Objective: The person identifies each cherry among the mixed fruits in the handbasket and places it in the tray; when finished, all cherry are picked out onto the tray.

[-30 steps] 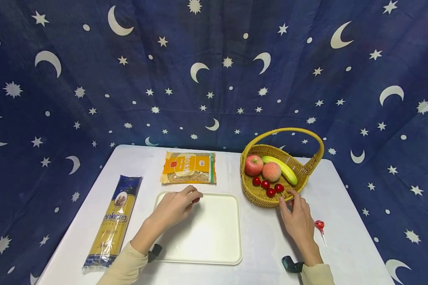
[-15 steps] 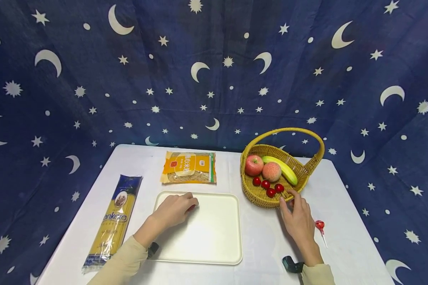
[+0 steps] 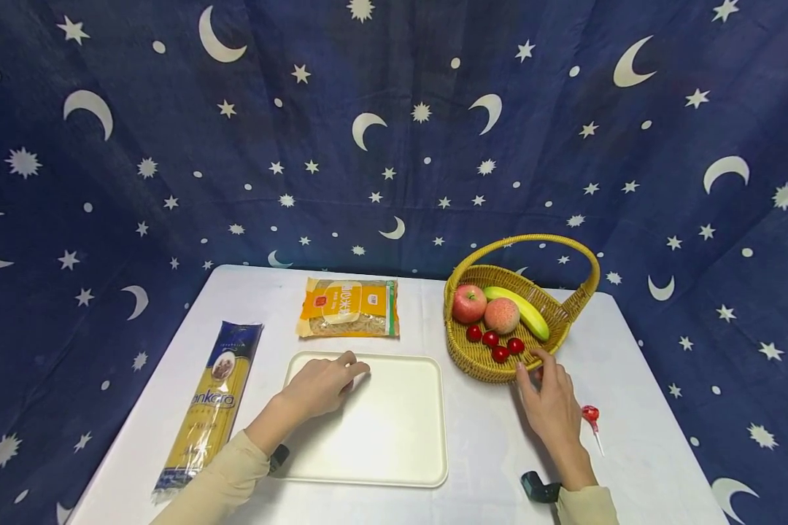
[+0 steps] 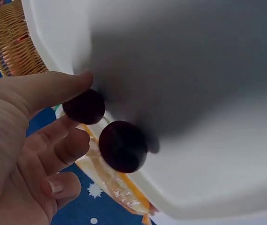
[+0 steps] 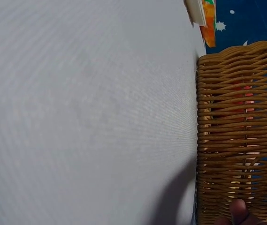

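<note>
My left hand [image 3: 325,383] is low over the left part of a cream tray [image 3: 400,430]. In the left wrist view its thumb and index finger pinch one dark red cherry [image 4: 85,108]. A second cherry [image 4: 123,146] sits beside it, close over the tray's white surface. Both cherries are hidden under the hand in the head view. At the front rim of a wicker basket [image 3: 473,368], my right hand [image 3: 551,405] holds on, index finger over the rim and a fingertip [image 5: 239,210] against the outer wall. Inside are an apple [image 3: 469,303], a peach [image 3: 502,316], a banana [image 3: 525,313] and several cherries [image 3: 500,354].
An orange noodle bag [image 3: 348,309] lies behind the tray. Left of the tray lies a long spaghetti pack [image 3: 210,401], partly covered by the left sleeve. A red lollipop [image 3: 591,415] is to the right of my right hand. A starry blue curtain [image 3: 302,131] surrounds the table.
My left hand has come down and slightly left over the tray, and the red cherry at its fingertips has gone out of sight in the head view. The right hand stays at the basket rim.
</note>
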A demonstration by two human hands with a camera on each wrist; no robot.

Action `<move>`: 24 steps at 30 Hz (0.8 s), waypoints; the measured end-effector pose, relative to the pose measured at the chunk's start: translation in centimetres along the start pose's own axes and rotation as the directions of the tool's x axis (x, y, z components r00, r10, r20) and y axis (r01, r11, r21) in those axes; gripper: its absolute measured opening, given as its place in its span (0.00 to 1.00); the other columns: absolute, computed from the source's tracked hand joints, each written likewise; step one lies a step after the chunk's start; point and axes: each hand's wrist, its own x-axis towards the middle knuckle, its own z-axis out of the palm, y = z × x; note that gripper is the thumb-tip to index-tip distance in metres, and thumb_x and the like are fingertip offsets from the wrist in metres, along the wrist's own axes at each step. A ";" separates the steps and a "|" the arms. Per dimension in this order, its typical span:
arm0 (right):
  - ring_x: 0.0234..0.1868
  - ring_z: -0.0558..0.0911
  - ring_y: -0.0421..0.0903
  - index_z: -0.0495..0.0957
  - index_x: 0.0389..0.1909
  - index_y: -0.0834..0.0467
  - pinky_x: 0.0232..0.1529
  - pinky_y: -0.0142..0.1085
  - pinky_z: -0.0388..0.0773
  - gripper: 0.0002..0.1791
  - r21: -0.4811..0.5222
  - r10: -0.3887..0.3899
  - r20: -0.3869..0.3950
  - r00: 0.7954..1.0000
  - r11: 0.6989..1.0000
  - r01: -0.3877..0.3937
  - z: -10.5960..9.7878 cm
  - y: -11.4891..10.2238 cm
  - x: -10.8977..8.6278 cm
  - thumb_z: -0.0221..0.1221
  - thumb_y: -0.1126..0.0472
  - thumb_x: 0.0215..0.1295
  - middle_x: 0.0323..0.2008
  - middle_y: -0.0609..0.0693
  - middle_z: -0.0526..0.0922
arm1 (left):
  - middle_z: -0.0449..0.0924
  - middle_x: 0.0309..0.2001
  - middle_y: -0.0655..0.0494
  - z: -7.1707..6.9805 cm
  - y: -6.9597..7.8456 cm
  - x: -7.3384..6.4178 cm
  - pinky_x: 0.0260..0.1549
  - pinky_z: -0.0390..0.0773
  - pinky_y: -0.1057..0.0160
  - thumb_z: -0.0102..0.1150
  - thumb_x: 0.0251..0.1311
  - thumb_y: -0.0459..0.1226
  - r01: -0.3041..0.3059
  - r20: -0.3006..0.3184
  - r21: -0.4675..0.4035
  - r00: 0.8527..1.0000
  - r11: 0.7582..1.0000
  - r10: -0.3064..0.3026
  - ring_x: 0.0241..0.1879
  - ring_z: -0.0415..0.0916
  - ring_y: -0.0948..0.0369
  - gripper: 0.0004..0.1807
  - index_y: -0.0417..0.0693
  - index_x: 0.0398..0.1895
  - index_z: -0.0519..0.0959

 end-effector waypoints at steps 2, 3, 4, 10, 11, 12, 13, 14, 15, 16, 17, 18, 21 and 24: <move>0.45 0.75 0.55 0.69 0.73 0.51 0.32 0.38 0.63 0.29 0.002 -0.003 -0.003 1.000 1.000 0.003 0.0 0.0 0.0 0.52 0.39 0.80 0.45 0.57 0.77 | 0.83 0.46 0.57 -0.3 0.1 0.0 0.17 0.61 0.69 0.69 0.65 0.32 -0.004 -0.011 -0.012 1.000 1.000 0.004 0.18 0.58 0.67 0.21 0.57 0.59 0.82; 0.45 0.75 0.55 0.69 0.73 0.51 0.32 0.38 0.63 0.29 0.003 -0.005 -0.004 1.000 1.000 0.005 0.0 0.0 0.0 0.52 0.40 0.80 0.45 0.57 0.77 | 0.83 0.46 0.57 -0.5 0.2 0.0 0.17 0.60 0.69 0.69 0.65 0.32 -0.006 -0.014 -0.016 1.000 1.000 0.005 0.18 0.58 0.67 0.22 0.57 0.60 0.82; 0.44 0.75 0.55 0.69 0.73 0.51 0.32 0.38 0.63 0.30 0.003 -0.007 -0.005 1.000 1.000 0.007 0.0 0.0 0.0 0.52 0.40 0.80 0.45 0.57 0.77 | 0.83 0.47 0.57 -0.7 0.3 0.1 0.17 0.60 0.69 0.69 0.65 0.32 -0.009 -0.020 -0.019 1.000 1.000 0.009 0.17 0.57 0.67 0.23 0.58 0.61 0.81; 0.44 0.75 0.54 0.69 0.73 0.52 0.32 0.38 0.63 0.30 0.003 -0.012 -0.011 1.000 1.000 0.012 0.0 0.0 0.0 0.52 0.39 0.80 0.44 0.57 0.77 | 0.83 0.57 0.53 -2.0 0.7 0.8 0.16 0.60 0.70 0.74 0.59 0.34 -0.022 -0.030 -0.013 0.999 1.000 0.021 0.17 0.59 0.68 0.31 0.60 0.66 0.78; 0.44 0.75 0.54 0.69 0.72 0.52 0.32 0.38 0.63 0.30 0.003 -0.013 -0.012 1.000 1.000 0.013 0.0 0.1 0.0 0.52 0.39 0.80 0.44 0.57 0.77 | 0.82 0.59 0.52 -2.2 0.8 1.0 0.17 0.61 0.70 0.76 0.58 0.35 -0.019 -0.026 -0.012 1.000 1.000 0.018 0.17 0.61 0.68 0.32 0.60 0.67 0.77; 0.44 0.75 0.54 0.69 0.72 0.51 0.32 0.38 0.63 0.30 0.002 -0.013 -0.012 1.000 1.000 0.013 0.0 0.1 0.0 0.52 0.39 0.80 0.44 0.57 0.77 | 0.81 0.60 0.51 -2.5 0.9 1.2 0.17 0.61 0.70 0.77 0.57 0.37 -0.015 -0.019 -0.011 1.000 1.000 0.015 0.18 0.62 0.69 0.34 0.61 0.67 0.76; 0.44 0.75 0.54 0.69 0.72 0.51 0.32 0.38 0.63 0.29 0.003 -0.014 -0.012 1.000 1.000 0.014 0.0 0.1 0.0 0.52 0.39 0.80 0.44 0.57 0.78 | 0.80 0.62 0.51 -2.7 1.0 1.3 0.17 0.62 0.70 0.78 0.56 0.39 -0.015 -0.013 -0.009 1.000 1.000 0.015 0.18 0.63 0.70 0.36 0.62 0.68 0.76; 0.44 0.75 0.54 0.69 0.72 0.51 0.32 0.38 0.63 0.29 0.003 -0.014 -0.011 1.000 1.000 0.014 0.1 0.1 0.0 0.52 0.39 0.80 0.44 0.57 0.78 | 0.80 0.63 0.51 -3.0 1.2 1.5 0.17 0.63 0.70 0.79 0.55 0.40 -0.019 -0.012 -0.009 1.000 1.000 0.018 0.18 0.65 0.70 0.37 0.62 0.69 0.75; 0.44 0.75 0.54 0.69 0.72 0.51 0.32 0.38 0.63 0.29 0.003 -0.014 -0.011 1.000 1.000 0.014 0.1 0.2 0.0 0.52 0.39 0.80 0.44 0.56 0.78 | 0.79 0.63 0.51 -3.2 1.3 1.8 0.17 0.63 0.70 0.80 0.55 0.41 -0.024 -0.014 -0.002 1.000 1.000 0.024 0.18 0.65 0.70 0.37 0.62 0.69 0.75; 0.44 0.75 0.54 0.69 0.72 0.51 0.32 0.38 0.63 0.29 0.003 -0.013 -0.011 1.000 1.000 0.013 0.1 0.2 -0.1 0.52 0.39 0.80 0.44 0.56 0.78 | 0.79 0.64 0.51 -3.4 1.5 2.0 0.17 0.64 0.70 0.80 0.55 0.42 -0.033 -0.020 0.000 0.999 0.999 0.033 0.18 0.66 0.70 0.38 0.62 0.70 0.75; 0.44 0.75 0.54 0.69 0.72 0.51 0.32 0.38 0.63 0.29 0.001 -0.012 -0.012 1.000 1.000 0.012 0.1 0.2 -0.1 0.52 0.39 0.80 0.44 0.56 0.78 | 0.78 0.65 0.51 -3.6 1.6 2.3 0.18 0.65 0.69 0.80 0.55 0.43 -0.043 -0.029 0.006 0.999 0.999 0.043 0.19 0.67 0.70 0.38 0.61 0.70 0.75; 0.44 0.75 0.54 0.69 0.72 0.51 0.32 0.38 0.63 0.29 0.001 -0.011 -0.012 1.000 1.000 0.011 0.1 0.2 -0.1 0.52 0.39 0.80 0.44 0.56 0.78 | 0.78 0.65 0.51 -3.7 1.8 2.6 0.18 0.66 0.69 0.80 0.55 0.43 -0.052 -0.037 0.008 0.998 0.999 0.052 0.19 0.68 0.69 0.39 0.61 0.71 0.74; 0.45 0.75 0.55 0.69 0.72 0.51 0.33 0.39 0.63 0.30 0.002 -0.007 -0.009 1.000 1.000 0.007 0.0 0.2 -0.1 0.52 0.39 0.80 0.45 0.56 0.78 | 0.76 0.67 0.50 -4.1 2.3 3.6 0.18 0.68 0.68 0.80 0.57 0.44 -0.074 -0.060 -0.004 0.996 0.997 0.073 0.20 0.72 0.65 0.39 0.61 0.72 0.73; 0.45 0.76 0.55 0.69 0.72 0.51 0.33 0.39 0.64 0.30 0.004 -0.002 -0.004 1.000 1.000 0.002 0.0 0.1 -0.1 0.51 0.39 0.80 0.45 0.56 0.78 | 0.75 0.68 0.48 -4.4 3.0 4.9 0.19 0.69 0.68 0.78 0.60 0.44 -0.097 -0.074 -0.027 0.993 0.995 0.095 0.24 0.76 0.62 0.38 0.61 0.73 0.72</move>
